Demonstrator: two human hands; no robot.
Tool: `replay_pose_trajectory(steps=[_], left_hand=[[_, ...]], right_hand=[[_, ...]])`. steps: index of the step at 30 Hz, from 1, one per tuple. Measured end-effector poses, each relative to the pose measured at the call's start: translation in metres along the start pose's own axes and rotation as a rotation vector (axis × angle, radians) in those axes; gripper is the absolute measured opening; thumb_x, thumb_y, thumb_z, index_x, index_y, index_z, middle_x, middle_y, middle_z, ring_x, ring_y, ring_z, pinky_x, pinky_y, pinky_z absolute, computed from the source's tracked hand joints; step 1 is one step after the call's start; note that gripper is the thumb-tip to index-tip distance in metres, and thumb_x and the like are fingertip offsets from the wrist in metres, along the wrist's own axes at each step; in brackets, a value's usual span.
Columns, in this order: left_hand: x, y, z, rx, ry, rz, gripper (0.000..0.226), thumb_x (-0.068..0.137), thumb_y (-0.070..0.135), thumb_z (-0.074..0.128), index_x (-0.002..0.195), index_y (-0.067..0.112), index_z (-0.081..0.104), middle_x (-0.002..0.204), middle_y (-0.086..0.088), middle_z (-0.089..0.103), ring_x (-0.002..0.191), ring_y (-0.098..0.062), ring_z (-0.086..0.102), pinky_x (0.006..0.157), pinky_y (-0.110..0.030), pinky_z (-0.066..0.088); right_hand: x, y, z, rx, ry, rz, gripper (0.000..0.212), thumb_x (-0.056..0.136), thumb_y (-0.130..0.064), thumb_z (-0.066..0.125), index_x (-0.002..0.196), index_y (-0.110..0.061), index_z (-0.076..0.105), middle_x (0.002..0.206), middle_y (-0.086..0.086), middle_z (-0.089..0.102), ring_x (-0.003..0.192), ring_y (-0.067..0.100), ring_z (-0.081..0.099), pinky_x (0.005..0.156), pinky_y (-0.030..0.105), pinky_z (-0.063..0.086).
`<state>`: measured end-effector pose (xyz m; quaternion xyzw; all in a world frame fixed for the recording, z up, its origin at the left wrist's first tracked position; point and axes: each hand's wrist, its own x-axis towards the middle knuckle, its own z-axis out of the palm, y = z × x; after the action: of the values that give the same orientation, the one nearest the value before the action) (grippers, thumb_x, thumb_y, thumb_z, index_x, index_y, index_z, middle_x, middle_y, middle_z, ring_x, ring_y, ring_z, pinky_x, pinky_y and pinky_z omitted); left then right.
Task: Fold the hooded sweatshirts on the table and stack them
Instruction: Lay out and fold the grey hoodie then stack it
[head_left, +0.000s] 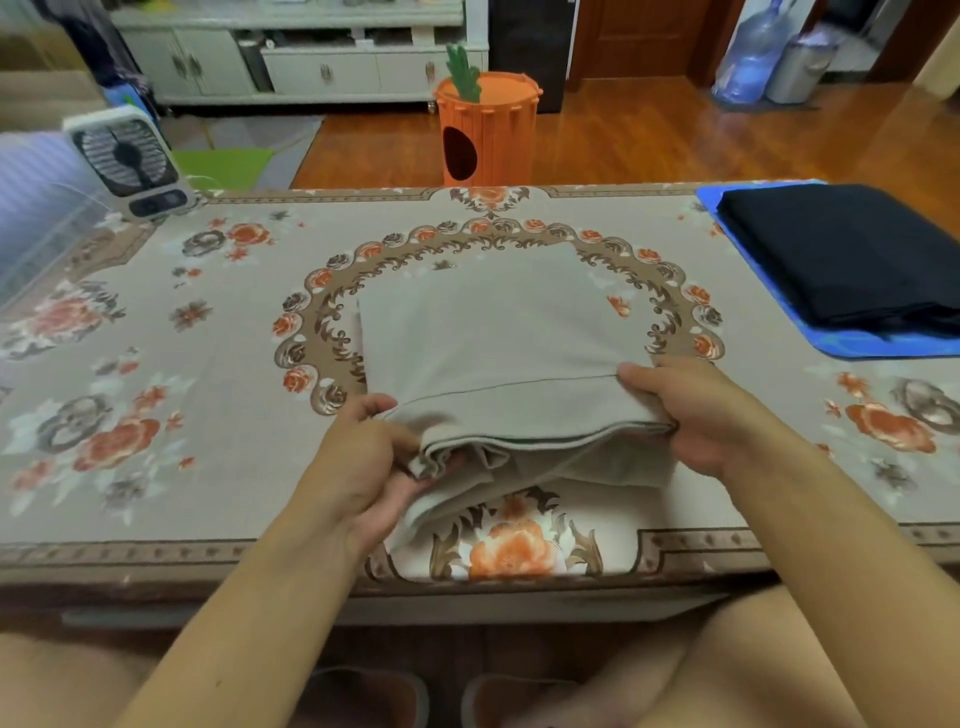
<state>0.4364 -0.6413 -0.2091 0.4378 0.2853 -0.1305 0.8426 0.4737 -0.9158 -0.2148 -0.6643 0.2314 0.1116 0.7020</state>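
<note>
Here the beige sweatshirt (498, 332) is seen folded into a compact rectangle at the middle of the worktop (156, 322), with its near edge lifted off the flowered cloth. That near edge is gripped at both corners: the left hand (374, 457) is curled round the left corner, thumb on top and fingers (441, 465) tucked under the bunched layers; the right hand (691, 415) pinches the right corner, thumb laid on top and the other digits hidden beneath the fabric. Several layers are visible at the raised edge, and a loose lower layer hangs down toward the near side of the worktop.

The folding of this piece is judged nearly done; the step in hand looks like either a last fold away from the person or a lift of the finished bundle. Which of the two cannot be told.

A dark folded garment (852, 260) lies on a blue mat (769, 312) at the far right of the worktop, well apart from the beige one, and is taken as the stack.

For the next move, the loose lower layer would need gathering so nothing trails, and the bundle kept level while carried right and set squarely on the dark garment.
</note>
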Motion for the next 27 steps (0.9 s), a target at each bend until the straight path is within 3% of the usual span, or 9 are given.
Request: replay_pose_trajectory(steps=[3, 6, 9, 14, 16, 19, 22, 25, 27], left_hand=[[0.0, -0.01, -0.002, -0.122, -0.043, -0.041, 0.06, 0.078, -0.016, 0.041, 0.134, 0.006, 0.047, 0.125, -0.034, 0.058, 0.111, -0.05, 0.064, 0.089, -0.068, 0.053], [-0.001, -0.022, 0.003, 0.225, 0.056, 0.066, 0.031, 0.088, -0.008, 0.056, 0.111, 0.013, 0.052, 0.115, -0.026, 0.065, 0.098, -0.038, 0.068, 0.092, -0.062, 0.054], [0.001, -0.029, 0.002, 0.402, 0.117, 0.1, 0.041, 0.087, -0.013, 0.059, 0.104, 0.022, 0.048, 0.117, -0.026, 0.061, 0.094, -0.036, 0.065, 0.085, -0.053, 0.055], [-0.009, -0.026, 0.015, -0.094, 0.011, 0.044, 0.038, 0.087, -0.022, 0.048, 0.099, 0.014, 0.047, 0.116, -0.027, 0.054, 0.103, -0.045, 0.065, 0.081, -0.059, 0.06], [-0.007, -0.034, 0.013, 0.256, 0.009, 0.13, 0.034, 0.087, -0.017, 0.051, 0.092, 0.017, 0.05, 0.111, -0.021, 0.057, 0.096, -0.036, 0.067, 0.08, -0.047, 0.06], [-0.01, -0.033, 0.007, 0.975, 0.004, 0.224, 0.027, 0.093, 0.005, 0.056, 0.106, 0.029, 0.056, 0.082, -0.008, 0.07, 0.058, -0.015, 0.064, 0.054, -0.025, 0.051], [-0.015, -0.016, 0.007, 1.169, -0.113, 0.143, 0.028, 0.1, 0.023, 0.052, 0.125, 0.034, 0.046, 0.068, -0.011, 0.074, 0.051, -0.02, 0.069, 0.047, -0.023, 0.051], [-0.014, -0.004, -0.003, 1.351, -0.161, 0.178, 0.04, 0.101, 0.027, 0.052, 0.139, 0.038, 0.045, 0.077, -0.007, 0.073, 0.046, -0.014, 0.065, 0.045, -0.025, 0.049], [-0.015, -0.002, -0.014, 1.565, -0.158, 0.275, 0.046, 0.101, 0.033, 0.054, 0.144, 0.044, 0.044, 0.104, 0.0, 0.072, 0.069, -0.008, 0.071, 0.065, -0.024, 0.054]], right_hand=[[-0.005, 0.006, -0.004, 0.228, -0.077, 0.088, 0.015, 0.098, 0.003, 0.053, 0.107, 0.001, 0.065, 0.093, 0.013, 0.074, 0.079, 0.021, 0.073, 0.068, 0.035, 0.063], [0.002, 0.024, -0.003, -0.17, 0.065, -0.069, 0.031, 0.094, 0.0, 0.06, 0.124, -0.01, 0.059, 0.106, 0.009, 0.07, 0.087, 0.021, 0.07, 0.077, 0.038, 0.062], [0.003, 0.024, -0.001, -0.563, 0.215, -0.262, 0.046, 0.09, -0.009, 0.064, 0.128, -0.031, 0.049, 0.111, -0.005, 0.06, 0.092, 0.011, 0.062, 0.077, 0.03, 0.052], [0.007, 0.032, -0.004, -0.306, 0.093, -0.178, 0.052, 0.09, -0.001, 0.065, 0.134, -0.025, 0.052, 0.117, 0.005, 0.066, 0.097, 0.023, 0.069, 0.085, 0.04, 0.058], [0.009, 0.033, -0.009, -0.23, 0.12, -0.14, 0.053, 0.091, -0.003, 0.066, 0.138, -0.023, 0.051, 0.118, 0.006, 0.066, 0.099, 0.024, 0.069, 0.087, 0.042, 0.058], [0.002, 0.03, -0.013, -0.947, 0.285, -0.346, 0.055, 0.089, -0.024, 0.065, 0.141, -0.026, 0.046, 0.13, 0.005, 0.055, 0.104, 0.028, 0.063, 0.087, 0.046, 0.055], [-0.003, 0.024, 0.004, -1.341, 0.407, -0.688, 0.056, 0.091, -0.016, 0.06, 0.145, -0.017, 0.042, 0.142, 0.013, 0.04, 0.123, 0.036, 0.045, 0.094, 0.048, 0.048], [-0.001, 0.014, 0.029, -1.343, 0.078, -0.894, 0.059, 0.099, -0.045, 0.048, 0.153, -0.026, 0.034, 0.161, 0.01, 0.024, 0.147, 0.035, 0.018, 0.12, 0.051, 0.023], [0.006, 0.023, 0.04, -1.53, -0.217, -0.878, 0.068, 0.097, -0.066, 0.023, 0.158, -0.038, 0.011, 0.168, -0.002, -0.003, 0.154, 0.026, -0.01, 0.125, 0.048, 0.003]])
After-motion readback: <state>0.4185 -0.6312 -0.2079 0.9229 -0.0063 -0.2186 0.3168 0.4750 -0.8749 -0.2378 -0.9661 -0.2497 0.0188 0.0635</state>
